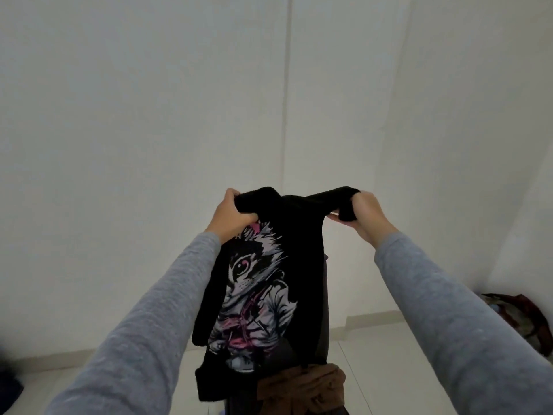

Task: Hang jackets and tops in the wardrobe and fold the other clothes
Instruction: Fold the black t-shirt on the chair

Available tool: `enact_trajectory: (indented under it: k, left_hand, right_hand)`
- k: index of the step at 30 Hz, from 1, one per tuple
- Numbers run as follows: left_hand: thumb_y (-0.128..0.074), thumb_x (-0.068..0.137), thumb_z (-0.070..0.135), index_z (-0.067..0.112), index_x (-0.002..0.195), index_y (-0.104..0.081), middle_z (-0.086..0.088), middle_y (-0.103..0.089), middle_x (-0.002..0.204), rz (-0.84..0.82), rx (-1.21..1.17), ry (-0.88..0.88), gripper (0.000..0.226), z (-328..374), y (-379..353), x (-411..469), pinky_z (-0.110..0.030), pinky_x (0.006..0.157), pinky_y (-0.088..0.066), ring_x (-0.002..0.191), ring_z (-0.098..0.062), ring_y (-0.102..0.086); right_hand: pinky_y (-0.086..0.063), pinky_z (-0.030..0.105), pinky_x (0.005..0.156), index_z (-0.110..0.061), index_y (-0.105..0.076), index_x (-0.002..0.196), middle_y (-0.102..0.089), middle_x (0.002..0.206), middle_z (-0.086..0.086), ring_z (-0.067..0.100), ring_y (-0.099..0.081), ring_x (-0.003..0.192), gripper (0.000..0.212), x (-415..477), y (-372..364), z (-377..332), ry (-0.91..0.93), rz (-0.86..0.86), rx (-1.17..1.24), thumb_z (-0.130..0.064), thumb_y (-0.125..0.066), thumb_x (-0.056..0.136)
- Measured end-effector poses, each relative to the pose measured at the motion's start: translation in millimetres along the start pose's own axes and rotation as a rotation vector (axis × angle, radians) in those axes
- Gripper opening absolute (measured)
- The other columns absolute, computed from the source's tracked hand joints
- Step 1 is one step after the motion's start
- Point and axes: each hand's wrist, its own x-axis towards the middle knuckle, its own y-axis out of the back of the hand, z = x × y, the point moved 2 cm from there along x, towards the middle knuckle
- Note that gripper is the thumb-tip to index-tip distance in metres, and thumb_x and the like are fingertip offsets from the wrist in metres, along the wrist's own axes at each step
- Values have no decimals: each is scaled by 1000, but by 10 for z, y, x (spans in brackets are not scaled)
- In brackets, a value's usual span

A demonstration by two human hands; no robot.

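A black top (302,265) with a white and pink cat print hangs in the air in front of me, held up by its shoulders. My left hand (230,215) grips the left shoulder, fingers curled round the bunched cloth. My right hand (363,215) grips the right shoulder the same way. The top's lower hem hangs down over a brown garment (302,387) lying below it. Both my arms wear grey sleeves.
White wardrobe doors or wall panels (179,100) fill the view ahead, with a vertical seam near the middle. A heap of dark red and mixed clothes (520,322) lies on the pale tiled floor at the right. Something dark (9,384) shows at the left edge.
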Motion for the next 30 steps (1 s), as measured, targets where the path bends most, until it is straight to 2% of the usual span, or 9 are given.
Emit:
enact_trajectory:
  k: [5, 8, 11, 13, 15, 19, 24, 26, 30]
  left_hand:
    - [-62, 89, 17, 3, 98, -61, -7, -64, 92, -31, 21, -38, 16, -158, 54, -71, -26, 71, -45, 84, -19, -58]
    - [-54, 92, 13, 7, 90, -63, -7, -64, 88, -74, 24, -30, 11, -93, 8, -89, -26, 69, -44, 81, -18, -56]
    - [-52, 87, 6, 6, 81, -65, -5, -63, 79, -95, 18, -99, 14, 162, -109, -48, -28, 70, -45, 75, -16, -56]
    - [-52, 82, 1, 11, 70, -62, -1, -60, 69, -141, 34, -181, 18, 421, -214, -32, -27, 65, -44, 67, -13, -53]
    - [-53, 78, 0, 11, 61, -54, 0, -52, 60, -170, 69, -238, 21, 653, -287, -35, -21, 56, -39, 60, -13, -48]
    - [-57, 76, 3, 4, 65, -54, -1, -47, 60, -109, 119, -273, 12, 706, -225, -12, -13, 48, -33, 59, -14, -43]
    - [-76, 71, 40, 6, 70, -59, 2, -54, 65, -156, 15, -80, 39, 5, -42, -116, -18, 59, -39, 60, -9, -49]
    - [-75, 73, 37, 2, 81, -65, -2, -59, 74, -218, 3, 8, 38, -336, -99, -231, -25, 66, -42, 68, -12, -53]
    - [-53, 95, 22, 8, 86, -59, -3, -58, 78, -143, 53, 111, 17, -763, -298, -414, -17, 59, -38, 76, -18, -52]
  right_hand:
    - [-56, 43, 86, 0, -61, 83, -66, 95, 21, 36, -65, 92, 22, 135, 7, 32, -12, 152, -24, 10, -45, 72]
    - [-54, 28, 60, -7, -58, 86, -66, 88, 14, 27, -65, 80, 17, 99, 11, 52, 18, 38, -474, 5, -46, 82]
    - [-45, 32, 91, -17, -45, 126, -55, 114, 1, 20, -52, 108, 53, -44, -90, 115, -9, -377, -940, -9, -67, 79]
    - [-31, 31, 106, -24, -32, 139, -44, 129, -8, 9, -38, 122, 80, -144, -252, 169, 1, -562, -880, -16, -77, 74]
    - [-34, 25, 104, -23, -39, 137, -52, 128, -8, 4, -45, 118, 70, -211, -431, 243, 110, -630, -740, -18, -76, 77]
    - [-47, 28, 87, -10, -64, 106, -67, 101, 3, 16, -62, 95, 17, -186, -494, 303, 224, -368, -580, -15, -58, 91]
    - [-44, 37, 79, -3, -61, 92, -63, 93, 15, 23, -56, 85, 16, -101, -494, 225, 195, -172, -564, -6, -45, 89]
    - [-38, 33, 72, -5, -56, 84, -58, 85, 13, 23, -52, 81, 14, -101, -528, 167, 212, -89, -514, -6, -43, 88]
    - [-34, 29, 60, -7, -51, 76, -50, 71, 7, 18, -45, 69, 12, -202, -619, 90, 384, -25, -496, -12, -49, 87]
